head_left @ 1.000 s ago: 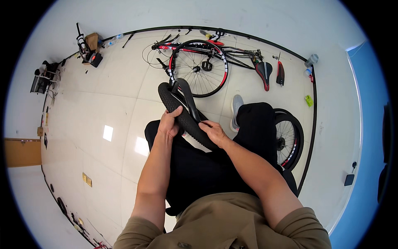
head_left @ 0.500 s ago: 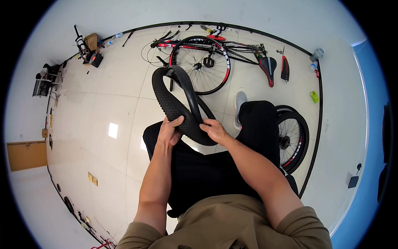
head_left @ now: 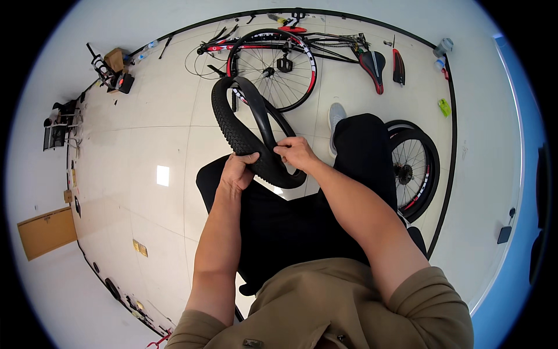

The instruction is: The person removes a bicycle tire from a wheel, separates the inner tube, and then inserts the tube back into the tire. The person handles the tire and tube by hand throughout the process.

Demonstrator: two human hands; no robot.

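A black bicycle tyre (head_left: pixel 229 125) with knobby tread is held above my lap, bent into a long loop. My left hand (head_left: pixel 237 170) grips its near left side, thumb lying over the tread. A smooth black strip that looks like an inner tube (head_left: pixel 258 110) runs across the tyre's opening. Fingers of my right hand (head_left: pixel 297 154) pinch this strip close to the tyre's near right side. My left fingers are mostly hidden beneath the tyre.
Beyond the tyre, a bicycle wheel (head_left: pixel 314 70) lies over a black and red bike frame (head_left: pixel 331 51). A saddle (head_left: pixel 372 67) and a red-black mudguard (head_left: pixel 398 67) are on its right. Another wheel (head_left: pixel 430 168) with a cassette is by my right leg.
My right hand has lifted away from the tyre's near edge and now pinches the smooth strip higher up. The left hand keeps its grip. The whole view has shifted slightly.
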